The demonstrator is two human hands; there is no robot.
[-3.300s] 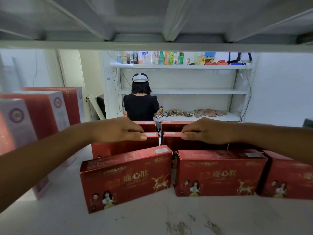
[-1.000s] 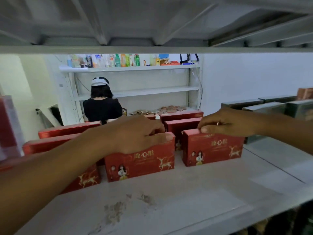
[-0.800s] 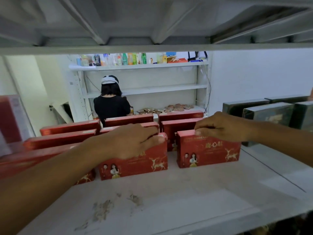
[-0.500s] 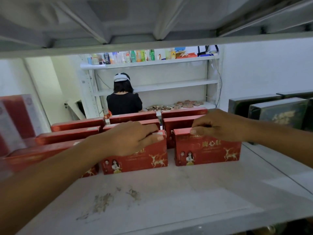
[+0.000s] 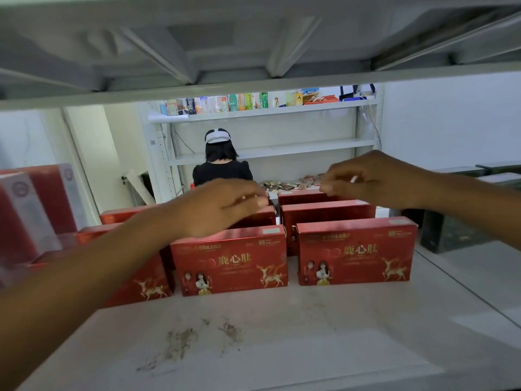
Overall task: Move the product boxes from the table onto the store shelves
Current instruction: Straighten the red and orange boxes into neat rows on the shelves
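Head view: your left hand [image 5: 220, 207] and right hand [image 5: 375, 179] have lifted off the red boxes [image 5: 231, 263] and now float just above them. Each grip is loose and holds nothing. The red boxes stand upright in rows on the shelf [image 5: 282, 334].

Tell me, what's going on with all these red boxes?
A person is stocking red boxes on a white shelf. The boxes stand in rows, fronts facing out. The left hand and right hand hover just above them, fingers loose, holding nothing.
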